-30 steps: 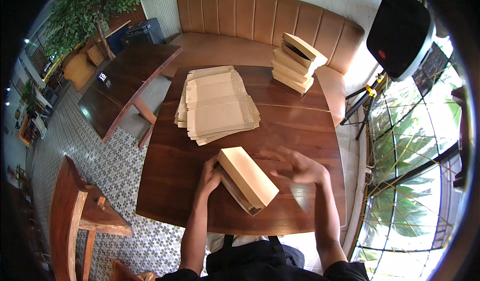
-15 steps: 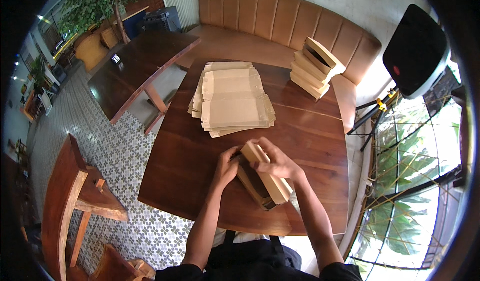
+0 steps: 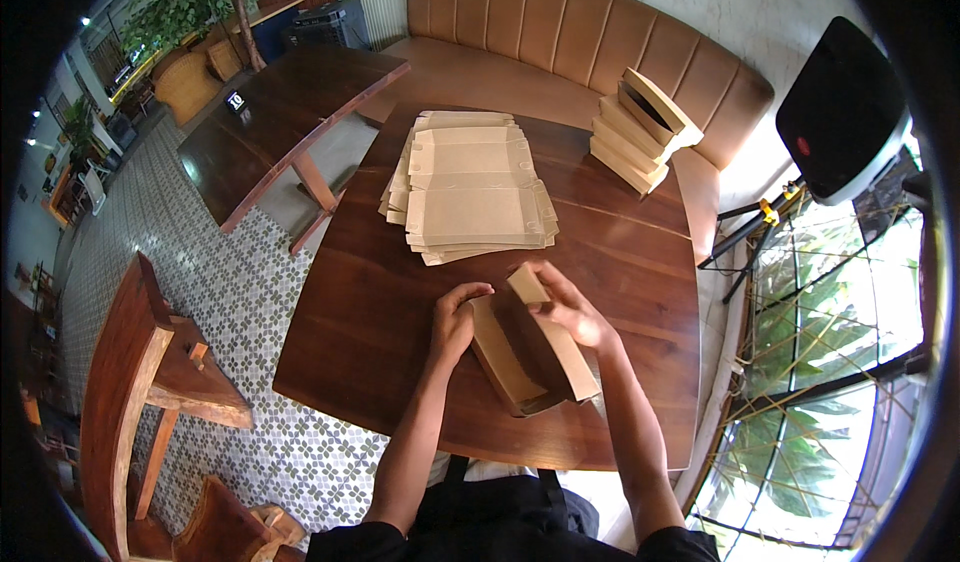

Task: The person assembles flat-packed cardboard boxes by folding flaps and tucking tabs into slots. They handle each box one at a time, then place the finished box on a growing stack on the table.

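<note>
Right hand (image 3: pixel 573 314) clamped on the lid (image 3: pixel 569 363) of an open cardboard box (image 3: pixel 522 364), near side of desk (image 3: pixel 640 292); left hand (image 3: pixel 453 326) beside it, grip unclear. Folded boxes (image 3: pixel 628 147) stacked far right; blanks (image 3: pixel 472 197) lie flat, unfolded, far left.

A café or restaurant is indicated by the padded brown banquette (image 3: pixel 560 17), the dark wooden tables (image 3: pixel 285 97) and, near one's left edge, a small black-and-white number stand (image 3: pixel 236 102).

From my head, one wide fisheye view looks down and forward across the near, broad, dark-brown wooden table (image 3: pixel 350 322) to the far, curved, tan padded sofa (image 3: pixel 570 24).
</note>
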Tool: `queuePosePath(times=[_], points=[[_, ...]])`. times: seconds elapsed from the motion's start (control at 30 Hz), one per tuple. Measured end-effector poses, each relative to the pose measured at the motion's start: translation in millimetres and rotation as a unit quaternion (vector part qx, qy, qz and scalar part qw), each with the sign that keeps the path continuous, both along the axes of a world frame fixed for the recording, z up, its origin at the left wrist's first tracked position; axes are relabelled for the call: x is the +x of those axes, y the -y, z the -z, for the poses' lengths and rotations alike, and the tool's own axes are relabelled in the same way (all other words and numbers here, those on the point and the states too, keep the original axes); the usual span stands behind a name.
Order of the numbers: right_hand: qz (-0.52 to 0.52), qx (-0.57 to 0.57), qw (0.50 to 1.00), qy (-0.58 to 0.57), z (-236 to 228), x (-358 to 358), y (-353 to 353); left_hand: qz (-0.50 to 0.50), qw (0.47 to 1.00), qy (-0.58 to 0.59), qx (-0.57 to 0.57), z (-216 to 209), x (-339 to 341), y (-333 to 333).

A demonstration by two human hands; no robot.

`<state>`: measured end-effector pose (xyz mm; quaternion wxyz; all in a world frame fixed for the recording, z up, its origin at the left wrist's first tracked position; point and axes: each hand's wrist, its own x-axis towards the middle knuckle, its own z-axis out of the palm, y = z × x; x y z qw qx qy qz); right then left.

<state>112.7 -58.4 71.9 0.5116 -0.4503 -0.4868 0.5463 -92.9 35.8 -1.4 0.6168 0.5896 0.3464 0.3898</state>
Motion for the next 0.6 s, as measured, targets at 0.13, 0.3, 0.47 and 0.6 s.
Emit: queuePosePath(times=[0.13,0.3,0.47,0.6], points=[[0.057,0.012,0.904,0.423,-1.2,-24.4,0.5,-0.031,0.998,-0.003,-0.052,-7.3,4.4,4.5],[0.026,0.112,0.882,0.458,0.6,-42.7,-3.3,0.043,0.973,0.192,-0.122,-7.6,-12.1,7.3],[0.015,0.155,0.867,0.473,2.9,-47.2,-2.8,0.068,0.959,0.23,-0.151,0.6,-21.7,21.6],[0.028,0.171,0.871,0.46,6.5,-49.5,-5.3,0.043,0.946,0.284,-0.153,8.5,-13.0,31.5]])
